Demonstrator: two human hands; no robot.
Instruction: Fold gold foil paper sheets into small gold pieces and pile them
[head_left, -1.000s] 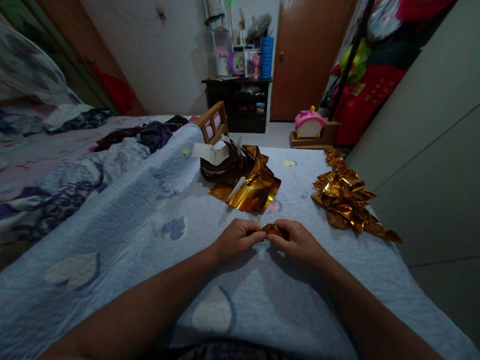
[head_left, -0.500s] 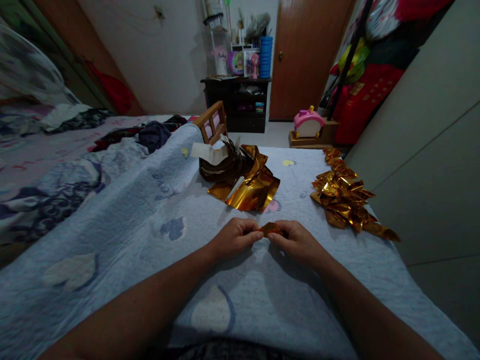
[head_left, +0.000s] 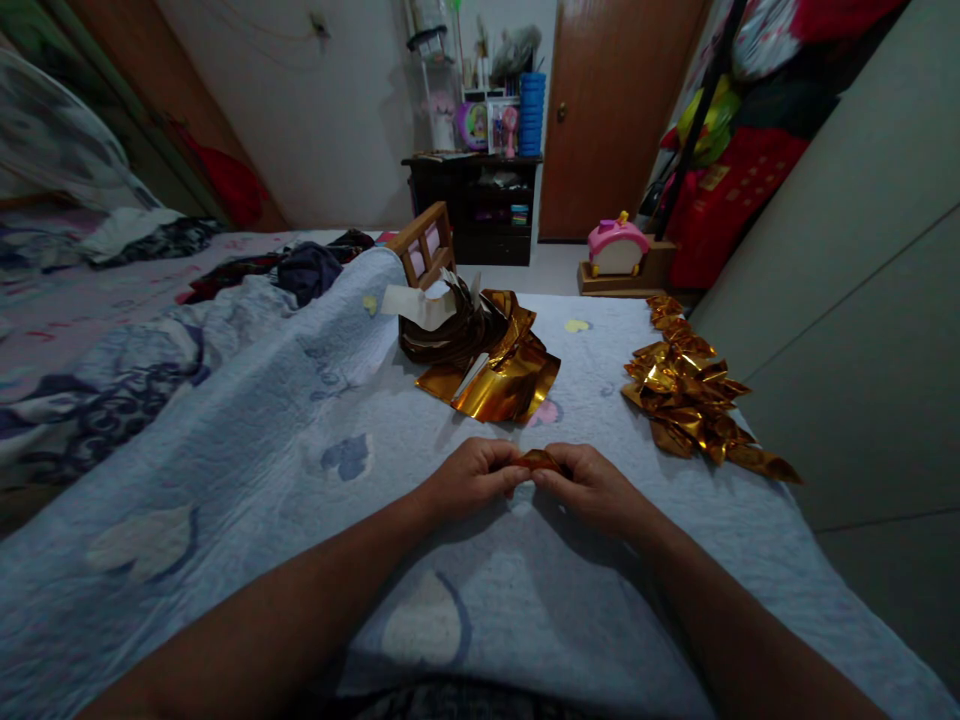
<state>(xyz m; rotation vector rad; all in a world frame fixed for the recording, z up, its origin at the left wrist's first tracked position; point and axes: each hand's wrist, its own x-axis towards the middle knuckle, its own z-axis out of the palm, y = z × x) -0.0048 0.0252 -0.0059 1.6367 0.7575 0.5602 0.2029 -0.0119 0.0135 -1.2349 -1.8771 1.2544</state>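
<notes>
Between my two hands is a small folded piece of gold foil paper (head_left: 539, 460), held just above the bed cover. My left hand (head_left: 480, 472) pinches its left end, thumb along the near edge. On the other end, my right hand (head_left: 589, 478) is closed with its thumb close to the left thumb. Much of the piece is hidden by the fingers. Beyond the hands lies a fanned stack of gold foil paper sheets (head_left: 504, 388), shiny side up in front and pale backs showing behind. To the right is a heap of folded gold foil pieces (head_left: 686, 390).
A pale blue quilted cover (head_left: 420, 540) with heart shapes lies under everything. Rumpled clothes (head_left: 307, 270) are at the left. A pink toy (head_left: 617, 248) sits past the bed's far edge, near a dark cabinet (head_left: 472, 215). A pale cupboard (head_left: 862, 300) stands along the right.
My hands have drawn slightly closer together, thumbs nearly meeting. The gold foil piece between them looks lower and flatter. The stack and heap have stayed put.
</notes>
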